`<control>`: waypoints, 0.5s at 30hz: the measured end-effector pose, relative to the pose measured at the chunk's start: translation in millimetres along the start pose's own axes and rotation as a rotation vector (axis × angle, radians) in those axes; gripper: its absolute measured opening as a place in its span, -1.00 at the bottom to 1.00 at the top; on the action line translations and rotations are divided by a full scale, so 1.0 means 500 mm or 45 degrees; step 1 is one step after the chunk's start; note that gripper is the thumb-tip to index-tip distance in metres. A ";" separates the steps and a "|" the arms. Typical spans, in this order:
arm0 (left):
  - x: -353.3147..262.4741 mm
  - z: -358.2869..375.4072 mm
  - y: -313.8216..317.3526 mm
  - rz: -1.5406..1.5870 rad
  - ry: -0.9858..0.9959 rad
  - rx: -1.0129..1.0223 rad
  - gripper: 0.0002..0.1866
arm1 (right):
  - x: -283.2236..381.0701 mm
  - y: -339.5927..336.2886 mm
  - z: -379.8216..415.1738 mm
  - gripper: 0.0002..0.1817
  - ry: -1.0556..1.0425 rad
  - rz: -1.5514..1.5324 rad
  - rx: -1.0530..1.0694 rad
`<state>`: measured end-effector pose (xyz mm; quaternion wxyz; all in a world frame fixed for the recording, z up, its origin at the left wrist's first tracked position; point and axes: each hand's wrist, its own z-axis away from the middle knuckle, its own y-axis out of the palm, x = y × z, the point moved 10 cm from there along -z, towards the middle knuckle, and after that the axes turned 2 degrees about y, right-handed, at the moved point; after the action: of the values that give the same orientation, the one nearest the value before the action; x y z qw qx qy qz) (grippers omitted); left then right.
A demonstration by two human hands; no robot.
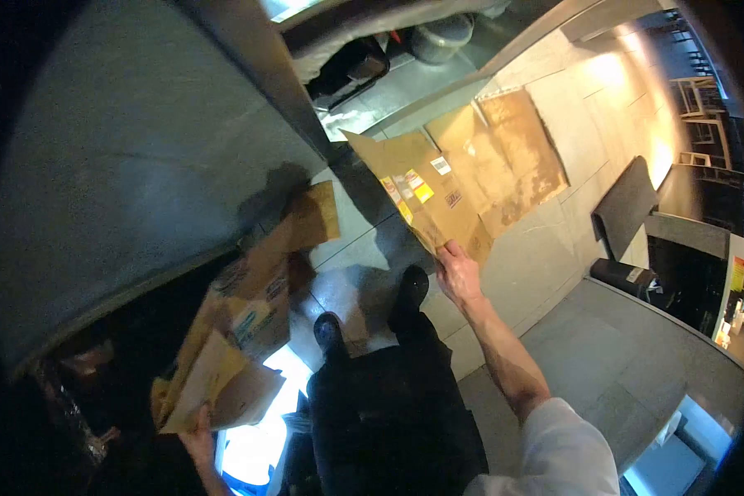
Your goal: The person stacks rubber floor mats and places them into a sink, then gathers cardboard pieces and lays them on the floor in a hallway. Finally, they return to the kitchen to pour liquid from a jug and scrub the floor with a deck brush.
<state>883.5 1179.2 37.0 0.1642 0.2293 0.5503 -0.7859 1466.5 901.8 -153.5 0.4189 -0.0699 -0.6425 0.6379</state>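
Note:
My right hand is closed on the near edge of a flattened cardboard box, which carries yellow and white labels. The far part of that cardboard is brown and stained, spread over the floor tiles. At the lower left my left hand is closed around the lower edge of folded cardboard. More printed cardboard rises behind it, along the dark opening, up to a flap near the tiles. My shoes stand on the floor between the two lots of cardboard.
A grey counter fills the upper left. Ahead, a metal shelf holds a round container and a black object. On the right stand a grey panel, a black cylinder and a grey counter surface.

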 end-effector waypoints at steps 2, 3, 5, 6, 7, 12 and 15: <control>0.087 0.049 -0.116 0.333 -0.096 0.064 -0.53 | 0.081 -0.036 0.037 -0.77 0.004 0.043 -0.069; 0.134 0.074 -0.181 0.371 -0.070 0.003 -0.49 | 0.117 -0.048 0.048 -0.76 0.011 0.080 -0.100; 0.184 0.073 -0.235 0.422 -0.025 -0.052 -0.45 | 0.177 -0.045 0.068 -0.71 -0.064 0.107 -0.230; 0.185 0.092 -0.276 0.275 0.016 -0.152 -0.41 | 0.190 -0.019 0.095 -0.71 -0.050 0.104 -0.213; 0.178 0.116 -0.327 0.118 0.061 -0.253 -0.36 | 0.210 0.015 0.119 -0.71 -0.062 0.141 -0.156; 0.104 0.116 -0.330 0.182 -0.091 -0.186 -0.30 | 0.210 0.098 0.144 -0.70 -0.092 0.149 -0.177; 0.076 0.150 -0.298 0.107 -0.175 -0.217 -0.33 | 0.176 0.203 0.153 -0.64 -0.148 0.083 -0.187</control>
<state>762.0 1159.3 156.0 0.2534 0.1831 0.5925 -0.7425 1317.0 916.3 -190.3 0.3535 -0.0842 -0.7082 0.6053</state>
